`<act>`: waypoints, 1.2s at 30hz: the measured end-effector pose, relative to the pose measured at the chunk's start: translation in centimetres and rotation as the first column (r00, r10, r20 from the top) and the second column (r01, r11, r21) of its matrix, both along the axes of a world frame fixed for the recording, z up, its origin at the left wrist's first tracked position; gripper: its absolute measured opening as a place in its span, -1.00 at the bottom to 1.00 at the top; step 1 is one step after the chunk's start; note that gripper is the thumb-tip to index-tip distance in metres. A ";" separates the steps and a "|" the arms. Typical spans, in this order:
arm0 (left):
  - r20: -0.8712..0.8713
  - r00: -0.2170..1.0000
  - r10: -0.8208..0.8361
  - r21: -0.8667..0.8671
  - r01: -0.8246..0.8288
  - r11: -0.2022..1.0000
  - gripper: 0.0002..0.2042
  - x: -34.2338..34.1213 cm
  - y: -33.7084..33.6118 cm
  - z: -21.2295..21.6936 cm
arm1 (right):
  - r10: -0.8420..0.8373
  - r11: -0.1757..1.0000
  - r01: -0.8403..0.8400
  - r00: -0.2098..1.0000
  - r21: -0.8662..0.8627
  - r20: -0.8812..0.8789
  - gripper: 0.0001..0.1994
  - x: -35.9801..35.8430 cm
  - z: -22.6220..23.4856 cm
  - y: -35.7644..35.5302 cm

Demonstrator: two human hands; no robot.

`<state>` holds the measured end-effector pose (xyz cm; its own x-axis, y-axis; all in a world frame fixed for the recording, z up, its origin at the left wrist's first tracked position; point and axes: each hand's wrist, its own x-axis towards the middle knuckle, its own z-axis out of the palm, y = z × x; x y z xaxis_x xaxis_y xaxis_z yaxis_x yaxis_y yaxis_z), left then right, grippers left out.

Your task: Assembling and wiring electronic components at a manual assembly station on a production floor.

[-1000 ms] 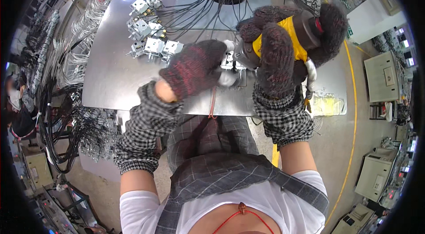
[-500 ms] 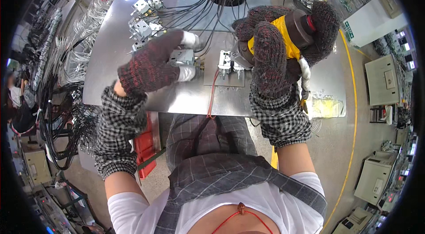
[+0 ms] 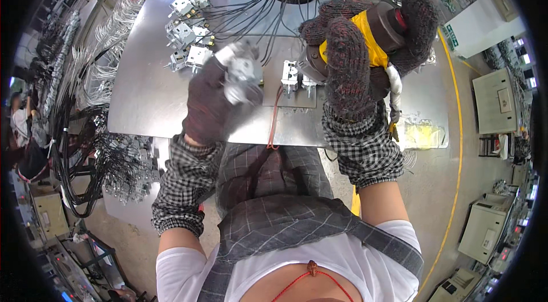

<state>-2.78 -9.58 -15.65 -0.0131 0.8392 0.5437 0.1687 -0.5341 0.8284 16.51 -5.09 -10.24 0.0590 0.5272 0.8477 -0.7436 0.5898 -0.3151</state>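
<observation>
So the left hand [image 3: 212, 96], in a dark knitted glove with reddish flecks, has its fingers clamped on one boxy silver metal part [image 3: 242, 72]. That part sits right in the grip, at the finger end of the glove, just above the shiny grey metal table [image 3: 140, 96]. It's pretty blurred, so I can't tell exactly where each fingertip presses.

The right hand [image 3: 349, 68], same kind of glove, is wrapped tight around one chunky dark tool with a yellow band [image 3: 385, 31]. The tool's nose points left, right beside two small silver metal fittings [image 3: 290, 75] near a flat grey plate [image 3: 294, 102]; can't tell if it's touching them.

Counts otherwise: one thin pinkish cord [image 3: 274, 122] hanging over the table's near edge, roughly six silver boxy pieces [image 3: 181, 33] clustered left of the tool, and a bunch of thin black cables [image 3: 248, 18], too tangled to count.
</observation>
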 end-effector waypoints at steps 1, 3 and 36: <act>-0.210 0.977 -0.037 0.046 0.048 0.998 -0.40 0.2 -0.3 1.2 | -0.355 0.930 0.364 0.923 -0.042 0.145 -0.30 -0.1 0.7 -0.4; -0.477 0.879 -0.009 0.092 0.060 0.994 -0.33 0.5 0.0 1.0 | -0.468 0.852 0.505 0.853 -0.141 0.230 -0.29 -1.0 2.7 -1.6; -0.612 0.724 -0.319 -0.279 0.180 0.943 -0.36 1.8 4.0 3.6 | -0.378 0.872 0.342 0.925 -0.350 -0.036 -0.53 0.6 0.5 0.0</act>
